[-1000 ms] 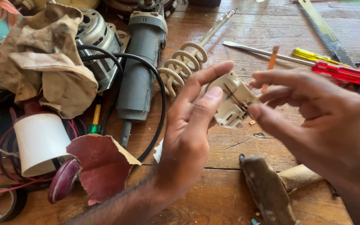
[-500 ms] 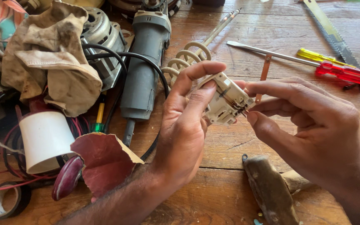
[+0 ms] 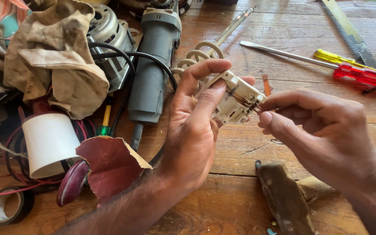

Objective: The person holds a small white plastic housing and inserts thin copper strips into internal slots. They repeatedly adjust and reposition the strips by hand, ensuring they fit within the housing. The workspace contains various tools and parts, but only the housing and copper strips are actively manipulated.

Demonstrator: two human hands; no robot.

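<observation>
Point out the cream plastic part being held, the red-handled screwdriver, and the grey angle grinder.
Cream plastic part (image 3: 236, 102), head view, its side face.
Red-handled screwdriver (image 3: 364, 76), head view, middle of handle.
Grey angle grinder (image 3: 153, 74), head view, body.

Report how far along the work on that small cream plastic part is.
Done: the cream plastic part is off the bench, held up in the left hand. In hand: the right hand pinches at its metal contacts with its fingers. Left: the red screwdriver and yellow screwdriver lie unused.
</observation>
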